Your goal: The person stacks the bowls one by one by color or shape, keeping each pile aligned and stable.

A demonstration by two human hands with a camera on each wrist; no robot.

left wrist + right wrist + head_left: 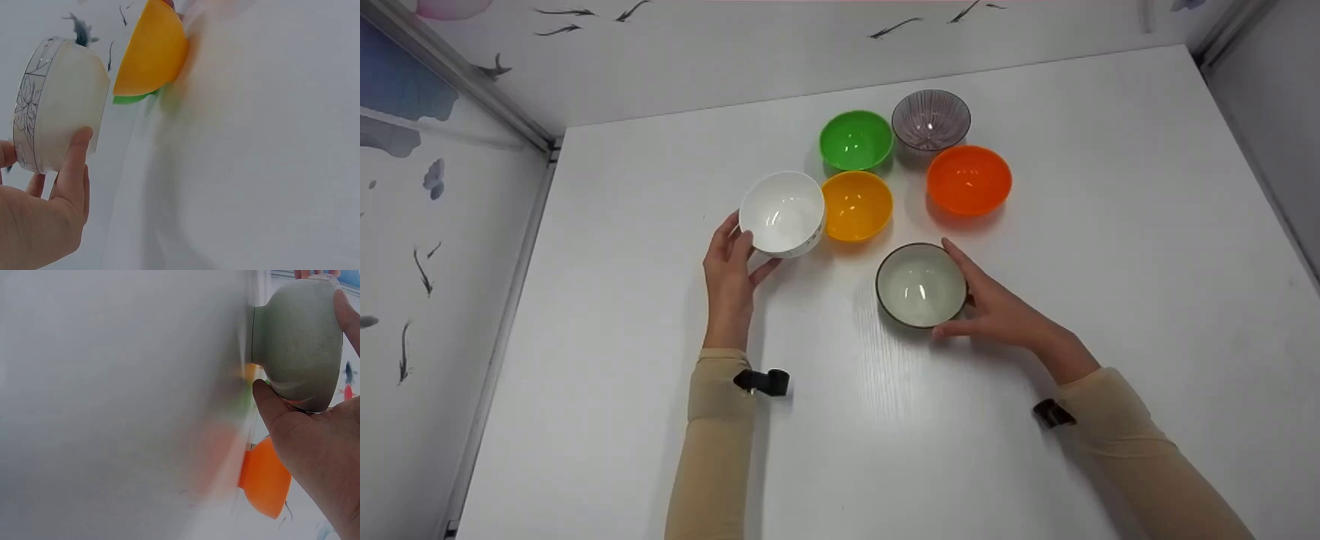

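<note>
My left hand (729,274) holds a white bowl (782,212), thumb and fingers spread around its side. In the left wrist view this bowl (72,101) shows a band of leaf-like line drawing under the rim and hangs above the table. My right hand (1006,313) grips a grey-green bowl (921,286) with a dark rim from its right side. Seen from the right wrist, the grey-green bowl (301,343) stands upright with its foot at the table surface. Right beside the white bowl is a yellow bowl (858,206), which it slightly overlaps in the head view.
Behind the yellow bowl stands a green bowl (856,141). A ribbed, see-through purplish bowl (931,120) is to its right, with an orange bowl (969,180) in front. The white table (840,435) meets patterned panels at the back and left.
</note>
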